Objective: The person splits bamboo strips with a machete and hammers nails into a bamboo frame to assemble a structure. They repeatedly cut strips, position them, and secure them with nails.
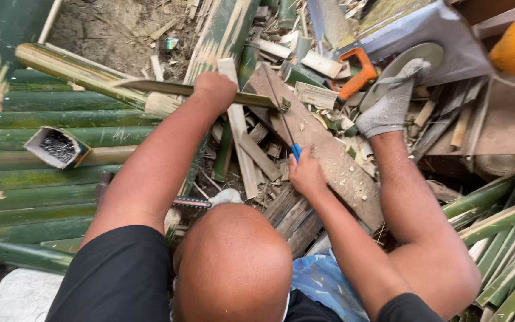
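1. Head view: the left hand (216,89) was closed tight around a long bamboo strip (150,87), which lay across a wooden board (329,161) on the ground.
2. The right hand (306,174) was closed on the blue handle of a thin saw (281,113).
3. It looked like the sawing step. The next stroke would need a firm hold and a straight blade.
4. The person's head (233,262) hid the lap. I could not tell where the blade met the strip.
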